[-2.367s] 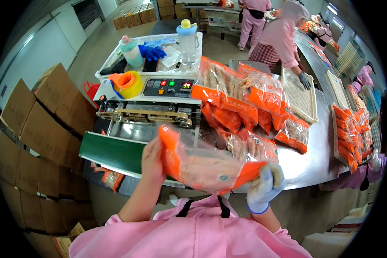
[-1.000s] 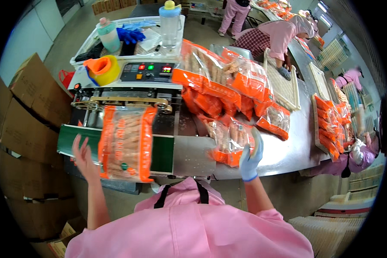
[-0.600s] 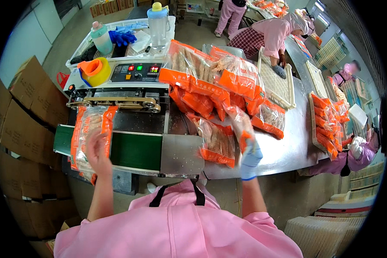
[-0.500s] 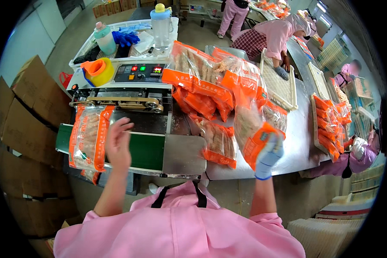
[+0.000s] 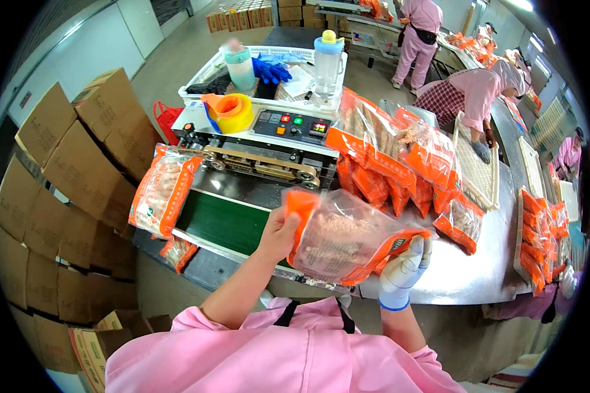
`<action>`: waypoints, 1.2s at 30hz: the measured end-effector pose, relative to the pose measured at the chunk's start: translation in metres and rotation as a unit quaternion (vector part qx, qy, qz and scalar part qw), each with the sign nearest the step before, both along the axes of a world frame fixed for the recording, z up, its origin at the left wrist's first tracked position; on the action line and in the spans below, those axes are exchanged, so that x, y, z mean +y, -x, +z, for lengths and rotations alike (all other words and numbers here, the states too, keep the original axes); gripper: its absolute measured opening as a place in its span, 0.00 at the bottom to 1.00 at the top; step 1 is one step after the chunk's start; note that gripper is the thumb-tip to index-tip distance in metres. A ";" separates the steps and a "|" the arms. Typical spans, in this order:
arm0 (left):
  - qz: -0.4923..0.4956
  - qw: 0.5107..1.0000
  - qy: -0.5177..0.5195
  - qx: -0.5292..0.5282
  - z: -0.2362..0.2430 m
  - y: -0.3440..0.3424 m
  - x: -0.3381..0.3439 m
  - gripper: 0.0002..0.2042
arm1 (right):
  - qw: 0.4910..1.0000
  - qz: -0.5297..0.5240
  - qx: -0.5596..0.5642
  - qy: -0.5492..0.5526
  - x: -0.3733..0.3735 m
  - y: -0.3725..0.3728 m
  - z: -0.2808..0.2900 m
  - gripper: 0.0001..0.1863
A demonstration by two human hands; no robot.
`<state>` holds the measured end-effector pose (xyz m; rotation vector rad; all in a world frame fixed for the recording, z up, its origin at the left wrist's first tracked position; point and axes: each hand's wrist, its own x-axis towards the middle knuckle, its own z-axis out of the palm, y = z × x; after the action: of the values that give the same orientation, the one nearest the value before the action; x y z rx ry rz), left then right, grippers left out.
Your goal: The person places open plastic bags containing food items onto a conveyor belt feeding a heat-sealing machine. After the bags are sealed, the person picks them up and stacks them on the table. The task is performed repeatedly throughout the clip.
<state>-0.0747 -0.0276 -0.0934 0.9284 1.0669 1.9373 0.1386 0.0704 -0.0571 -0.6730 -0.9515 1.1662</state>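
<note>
Between my hands is a clear and orange plastic bag (image 5: pixel 341 237) of pale, crumb-coated food, held tilted in front of the band sealer (image 5: pixel 259 167). My bare left hand (image 5: pixel 278 234) pinches its left orange end. At its lower right edge, my white-gloved right hand (image 5: pixel 403 272) has its fingers closed on the orange strip. Another filled bag (image 5: pixel 164 191) lies at the left end of the green conveyor belt (image 5: pixel 219 223), its top by the sealer's outlet. Below it, part of one more bag (image 5: pixel 178 253) shows.
A heap of filled bags (image 5: pixel 377 141) covers the table right of the sealer. Behind stands a white basket (image 5: pixel 200 77) with bottles and blue gloves. Tape rolls (image 5: pixel 233 118) sit on the sealer. Cardboard boxes (image 5: pixel 85 177) are stacked left. A co-worker (image 5: pixel 469 92) leans over a white tray (image 5: pixel 475 164).
My left hand has left the belt side and taken hold of the bag's other end. My right hand has brought that bag toward the sealer. The view has swung left.
</note>
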 end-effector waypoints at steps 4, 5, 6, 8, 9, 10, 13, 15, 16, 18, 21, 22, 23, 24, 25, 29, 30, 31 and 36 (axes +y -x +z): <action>0.051 0.998 -0.016 -0.045 -0.025 -0.001 -0.008 0.16 | 0.998 0.045 -0.048 0.026 -0.002 -0.008 -0.011 0.08; 0.062 0.997 -0.016 -0.047 -0.026 -0.001 -0.006 0.16 | 0.993 0.058 -0.105 -0.005 0.002 -0.016 -0.018 0.06; 0.030 0.991 0.022 -0.126 -0.024 -0.002 -0.004 0.18 | 0.985 0.025 -0.156 -0.064 -0.001 -0.021 -0.017 0.07; -0.008 0.982 0.017 -0.186 0.011 -0.010 -0.002 0.19 | 0.950 -0.042 -0.254 -0.178 -0.007 -0.028 -0.005 0.09; -0.026 0.976 0.018 -0.217 0.025 -0.014 -0.001 0.19 | 0.957 -0.062 -0.241 -0.150 -0.008 -0.025 0.002 0.09; -0.044 0.972 0.024 -0.231 0.029 -0.016 0.005 0.20 | 0.963 -0.081 -0.229 -0.120 -0.005 -0.017 0.009 0.10; -0.074 0.951 0.143 -0.263 0.030 -0.018 0.037 0.21 | 0.957 -0.111 -0.263 -0.050 0.022 -0.024 -0.014 0.11; -0.113 0.936 0.157 -0.293 -0.008 -0.010 0.056 0.22 | 0.984 -0.075 -0.163 0.011 0.036 -0.011 -0.027 0.11; -0.124 0.925 0.169 -0.318 -0.021 -0.009 0.066 0.22 | 0.974 -0.088 -0.210 0.014 0.051 -0.018 -0.049 0.11; -0.148 0.919 0.204 -0.303 -0.052 0.003 0.083 0.22 | 0.970 -0.071 -0.225 0.051 0.070 -0.018 -0.067 0.12; -0.122 0.907 0.255 -0.312 -0.107 0.023 0.109 0.21 | 0.954 -0.052 -0.292 0.040 0.092 -0.017 -0.101 0.11; -0.104 0.903 0.272 -0.315 -0.113 0.026 0.114 0.20 | 0.952 -0.035 -0.297 0.060 0.095 -0.016 -0.106 0.11; -0.109 0.902 0.280 -0.311 -0.121 0.031 0.114 0.19 | 0.950 -0.016 -0.301 0.081 0.098 -0.015 -0.111 0.11; -0.110 0.901 0.270 -0.320 -0.130 0.038 0.115 0.19 | 0.946 -0.020 -0.315 0.078 0.101 -0.013 -0.118 0.11; -0.110 0.900 0.265 -0.329 -0.131 0.043 0.114 0.19 | 0.942 -0.007 -0.320 0.099 0.103 -0.010 -0.122 0.11; -0.018 0.902 0.300 -0.311 -0.136 0.075 0.108 0.16 | 0.939 0.026 -0.332 0.086 0.112 0.012 -0.145 0.11; 0.009 0.900 0.321 -0.295 -0.135 0.083 0.104 0.16 | 0.929 0.045 -0.355 0.092 0.111 0.017 -0.146 0.11; 0.018 0.904 0.330 -0.270 -0.133 0.094 0.098 0.16 | 0.919 0.066 -0.377 0.097 0.110 0.026 -0.145 0.11; 0.134 0.922 0.327 -0.159 -0.148 0.133 0.072 0.18 | 0.919 0.146 -0.328 0.160 0.107 0.072 -0.143 0.11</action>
<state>-0.2075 0.0439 -0.2410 0.0975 1.5527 1.6659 0.0670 0.1775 -0.2003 -1.2684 -1.4776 1.4065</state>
